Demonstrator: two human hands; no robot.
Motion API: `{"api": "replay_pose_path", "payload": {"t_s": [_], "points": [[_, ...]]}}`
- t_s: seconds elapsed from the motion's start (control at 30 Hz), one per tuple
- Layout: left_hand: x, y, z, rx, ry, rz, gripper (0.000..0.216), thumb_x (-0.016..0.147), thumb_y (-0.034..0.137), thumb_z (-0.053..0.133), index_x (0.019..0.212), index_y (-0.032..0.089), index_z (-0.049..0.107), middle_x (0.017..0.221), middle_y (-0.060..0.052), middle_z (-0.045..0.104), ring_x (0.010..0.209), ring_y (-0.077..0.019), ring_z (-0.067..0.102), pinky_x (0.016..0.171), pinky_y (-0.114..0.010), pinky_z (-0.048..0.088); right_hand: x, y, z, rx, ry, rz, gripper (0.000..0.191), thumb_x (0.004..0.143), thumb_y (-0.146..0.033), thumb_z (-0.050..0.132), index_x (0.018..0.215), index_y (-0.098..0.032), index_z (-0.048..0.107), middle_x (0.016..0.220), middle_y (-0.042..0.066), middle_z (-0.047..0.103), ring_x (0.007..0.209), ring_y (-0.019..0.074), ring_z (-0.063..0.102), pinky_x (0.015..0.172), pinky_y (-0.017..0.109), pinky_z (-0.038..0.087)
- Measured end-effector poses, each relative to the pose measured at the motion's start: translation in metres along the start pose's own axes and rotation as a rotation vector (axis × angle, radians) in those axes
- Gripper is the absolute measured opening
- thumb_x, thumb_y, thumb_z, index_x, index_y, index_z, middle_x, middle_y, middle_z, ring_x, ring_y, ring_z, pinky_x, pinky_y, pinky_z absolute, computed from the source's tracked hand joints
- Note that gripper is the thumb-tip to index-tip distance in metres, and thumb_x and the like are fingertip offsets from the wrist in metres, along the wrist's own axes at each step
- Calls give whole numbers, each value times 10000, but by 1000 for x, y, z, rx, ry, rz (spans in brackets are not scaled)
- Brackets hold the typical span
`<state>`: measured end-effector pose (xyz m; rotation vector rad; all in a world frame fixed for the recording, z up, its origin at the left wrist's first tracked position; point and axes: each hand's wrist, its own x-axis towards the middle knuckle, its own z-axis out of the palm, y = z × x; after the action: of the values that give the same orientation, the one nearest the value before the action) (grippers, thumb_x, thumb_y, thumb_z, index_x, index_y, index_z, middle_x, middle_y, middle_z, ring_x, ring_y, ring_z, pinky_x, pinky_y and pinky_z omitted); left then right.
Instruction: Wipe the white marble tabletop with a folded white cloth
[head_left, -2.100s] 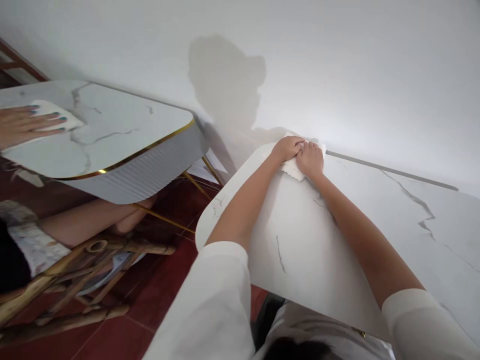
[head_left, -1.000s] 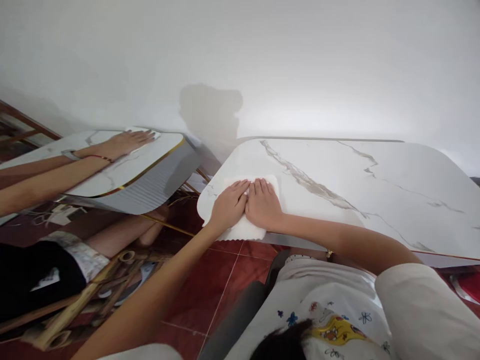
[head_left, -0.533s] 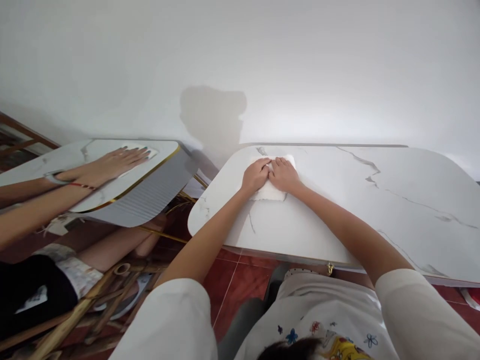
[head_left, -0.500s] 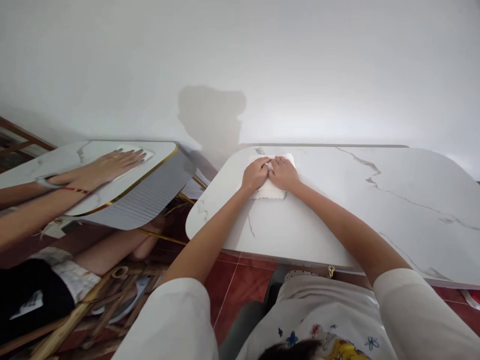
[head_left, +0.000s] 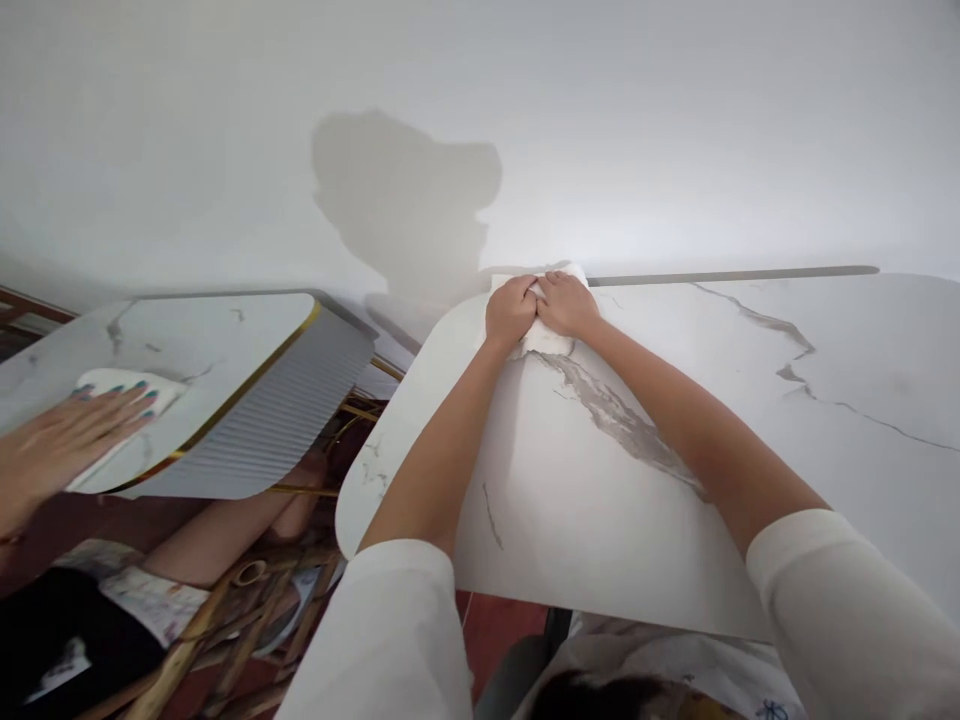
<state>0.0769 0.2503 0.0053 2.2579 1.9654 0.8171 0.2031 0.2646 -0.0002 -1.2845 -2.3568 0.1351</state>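
Both of my arms reach out over a white marble-patterned table. My left hand and my right hand sit side by side, fingers curled, pressing a folded white cloth against the tabletop. The cloth lies at the table's far left corner, close to the white wall. Only the cloth's edges show around my hands.
To the left stands a second marble table with a gold rim. Another person's hand lies flat on a white cloth there. That person's leg and a bamboo chair fill the gap over the red floor.
My hands pushed the cloth from the table's near left edge out to the far corner by the wall. The other person's hand slid their cloth back toward the left.
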Motion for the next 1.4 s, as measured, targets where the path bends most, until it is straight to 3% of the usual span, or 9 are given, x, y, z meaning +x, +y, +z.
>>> {"api": "replay_pose_path", "payload": {"t_s": [0.3,0.47,0.63,0.97,1.4], "points": [[15,32,23,31,2,83,425,853,161,347,1137,229,656,1190,-90,674,1157,-269,584,1023,-401,435,-7,44,-6,-25,-5,28,514,965,-235,288,1393,-9,458,1475,207,462,1391,310,379,1154,478,249],[13,38,29,-27,5,58,456,858,184,358,1224,223,627,1271,-78,644,1234,-264,544,1093,-408,387,-20,48,-12,-30,2,62,528,981,-285,274,1402,-19,448,1488,198,449,1403,312,360,1157,486,244],[5,40,31,-118,6,57,511,846,221,403,1327,208,576,1391,-56,575,1310,-263,490,1153,-406,325,-39,36,-26,-79,-30,129,547,968,-258,297,1426,21,407,1516,208,406,1423,316,328,1172,470,228],[-29,53,15,-108,-21,127,455,880,221,351,1229,213,643,1329,-61,620,1258,-262,531,1107,-400,382,-71,9,-36,-116,-24,186,541,977,-242,295,1430,31,407,1527,213,390,1432,302,325,1183,448,219],[-110,50,-24,-46,-18,148,453,883,220,327,1206,171,641,1297,-98,632,1261,-282,535,1095,-423,408,-125,-45,-33,-137,3,84,510,963,-245,347,1397,-3,464,1483,196,460,1399,278,381,1174,417,272]]}}
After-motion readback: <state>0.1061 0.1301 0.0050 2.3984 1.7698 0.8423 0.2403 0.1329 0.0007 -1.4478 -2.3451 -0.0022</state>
